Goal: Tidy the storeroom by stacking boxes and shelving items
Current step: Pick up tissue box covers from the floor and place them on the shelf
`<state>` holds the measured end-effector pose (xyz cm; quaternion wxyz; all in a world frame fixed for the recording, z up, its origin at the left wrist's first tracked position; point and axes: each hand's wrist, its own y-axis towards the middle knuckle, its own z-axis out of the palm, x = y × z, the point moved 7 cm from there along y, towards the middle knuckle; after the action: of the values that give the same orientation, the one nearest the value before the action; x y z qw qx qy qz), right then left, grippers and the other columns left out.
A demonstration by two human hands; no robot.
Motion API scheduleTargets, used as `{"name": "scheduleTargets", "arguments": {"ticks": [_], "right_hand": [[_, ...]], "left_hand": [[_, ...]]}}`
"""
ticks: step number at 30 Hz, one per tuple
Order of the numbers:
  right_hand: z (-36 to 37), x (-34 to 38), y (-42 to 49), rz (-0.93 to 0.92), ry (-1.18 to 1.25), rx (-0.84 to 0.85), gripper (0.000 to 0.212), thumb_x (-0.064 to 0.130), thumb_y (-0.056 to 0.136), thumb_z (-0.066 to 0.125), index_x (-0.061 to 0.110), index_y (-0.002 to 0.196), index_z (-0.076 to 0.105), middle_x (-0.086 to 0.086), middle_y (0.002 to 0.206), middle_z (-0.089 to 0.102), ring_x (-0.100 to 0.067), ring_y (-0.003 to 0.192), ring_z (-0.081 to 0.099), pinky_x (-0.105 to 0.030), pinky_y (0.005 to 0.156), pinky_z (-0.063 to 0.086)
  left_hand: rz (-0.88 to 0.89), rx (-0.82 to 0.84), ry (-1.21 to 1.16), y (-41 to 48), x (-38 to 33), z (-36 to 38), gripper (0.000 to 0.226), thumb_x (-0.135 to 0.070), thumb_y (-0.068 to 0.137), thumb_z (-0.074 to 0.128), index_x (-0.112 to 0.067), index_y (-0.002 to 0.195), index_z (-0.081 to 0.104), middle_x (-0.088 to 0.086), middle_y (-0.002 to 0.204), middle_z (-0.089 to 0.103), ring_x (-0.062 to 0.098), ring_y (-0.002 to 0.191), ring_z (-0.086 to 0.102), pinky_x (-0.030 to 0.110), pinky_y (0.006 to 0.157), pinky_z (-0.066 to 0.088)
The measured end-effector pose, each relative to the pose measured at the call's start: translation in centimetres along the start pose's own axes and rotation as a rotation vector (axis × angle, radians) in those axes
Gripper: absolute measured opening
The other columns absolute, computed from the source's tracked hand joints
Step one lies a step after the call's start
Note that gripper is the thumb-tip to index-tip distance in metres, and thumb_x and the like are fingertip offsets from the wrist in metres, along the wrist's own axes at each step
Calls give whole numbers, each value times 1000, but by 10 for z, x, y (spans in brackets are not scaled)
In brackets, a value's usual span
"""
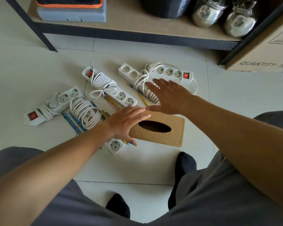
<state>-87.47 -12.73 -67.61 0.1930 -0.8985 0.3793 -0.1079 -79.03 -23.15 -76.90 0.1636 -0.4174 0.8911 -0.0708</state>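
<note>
Head view: your left hand [126, 121] lies flat over the tan tissue box [168, 136] at centre, gripping nothing. Your right hand [168, 95] spreads open above a white power strip [129, 71].

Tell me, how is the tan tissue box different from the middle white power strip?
The tan textured tissue box is wide, with one dark oval opening; the middle white plastic power strip is narrow, with round sockets and a red switch. A white cable coils round the strip, none round the box. The left hand overlaps the box, not the strip. Both lie on the tiled floor.
</note>
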Motion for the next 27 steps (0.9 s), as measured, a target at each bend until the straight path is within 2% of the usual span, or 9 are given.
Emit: {"name": "scheduleTargets", "arguments": {"ticks": [3,7,9,13,16,18,24,27], "right_hand": [[3,4,1,-15,-16,-19,89,66,88,46,18,153,12,-12,158,18,-28,143,23,-43,116,21],[4,6,-3,-21,-37,-28,87,63,89,48,18,153,11,-11,158,19,-28,144,22,-43,117,18],[7,7,-5,-24,-63,-22,86,63,90,46,18,153,11,-10,158,18,-27,144,21,-42,117,16],[8,4,-7,3,-73,-22,83,63,91,44,18,153,12,-11,158,19,-28,144,20,-43,118,15],[3,-2,-7,61,-70,-47,78,63,93,37,17,153,14,-10,157,20,-29,144,19,-45,119,13],[-2,-6,-6,100,-75,-62,76,62,94,32,17,153,14,-11,157,19,-29,145,17,-46,119,12],[-30,-1,1,116,-15,-213,73,61,95,23,16,153,18,-12,158,19,-31,147,10,-44,119,5],[-54,-2,6,114,18,-299,69,59,97,21,17,152,19,-12,159,17,-29,148,6,-43,120,3]], "left_hand": [[3,21,134,5,1,14,123,-80,61,64,-25,155,6,15,157,11,33,147,4,48,120,6],[-3,38,207,12,10,27,124,-78,63,63,-35,152,-11,13,159,-20,37,147,-14,56,118,3],[-1,15,203,13,13,28,122,-73,65,64,-37,150,-15,12,159,-22,38,146,-14,57,118,2],[28,-57,130,15,8,21,107,-62,67,67,-37,151,6,16,158,6,39,142,13,55,117,16],[12,-112,67,10,2,8,86,-57,64,68,-36,143,39,20,155,18,41,138,23,58,113,25],[-8,-157,11,4,5,-3,74,-56,64,68,-33,133,52,20,154,22,41,137,25,59,111,28],[-150,-266,-60,-18,30,-54,68,-57,66,62,-30,128,56,17,153,22,39,136,25,59,107,31],[-249,-335,-75,-32,44,-78,71,-58,64,61,-31,130,56,15,155,20,38,136,22,55,108,26]]}}
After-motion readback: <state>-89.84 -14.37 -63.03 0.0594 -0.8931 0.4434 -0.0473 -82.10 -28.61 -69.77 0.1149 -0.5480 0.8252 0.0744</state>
